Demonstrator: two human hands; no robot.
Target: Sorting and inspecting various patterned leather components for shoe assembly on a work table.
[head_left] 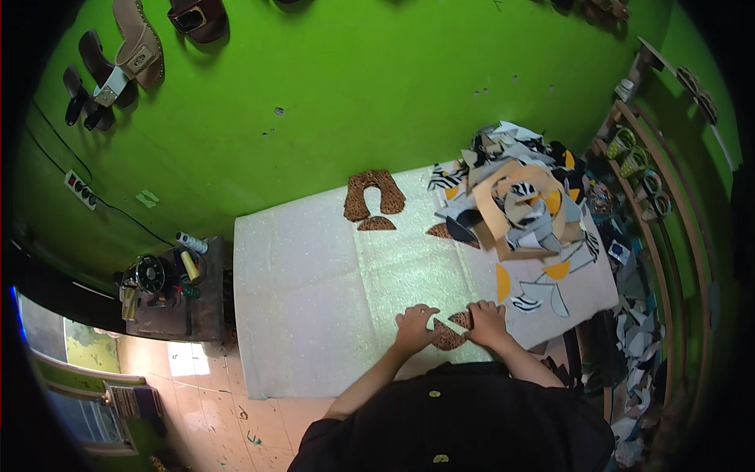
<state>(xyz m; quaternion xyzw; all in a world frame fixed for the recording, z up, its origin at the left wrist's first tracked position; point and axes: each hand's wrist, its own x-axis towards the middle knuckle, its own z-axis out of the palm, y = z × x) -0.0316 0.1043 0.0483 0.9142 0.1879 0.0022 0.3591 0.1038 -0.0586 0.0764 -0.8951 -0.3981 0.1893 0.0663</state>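
Note:
Close to the table's near edge, my left hand [415, 329] and my right hand [489, 324] grip opposite sides of a small brown leopard-print material piece [450, 340]. A pale strip runs slantwise across it; I cannot tell whether this is its folded backing or a gap. The fingers of both hands are closed at its edges. Farther off on the table [307, 299] lies a horseshoe-shaped leopard-print piece [359, 193], with a half-round leopard-print piece [377, 225] just below it. Another leopard-print piece [439, 230] sits beside the scrap pile, partly covered by a dark piece.
A heap of grey, black, yellow and zebra-striped scraps [527, 208] rises around a cardboard box [503, 245] at the right. Sandals [629, 161] stand on a wooden rack along the right wall. At left, a machine with a handwheel [149, 274] and thread cones [191, 242] occupy a side table.

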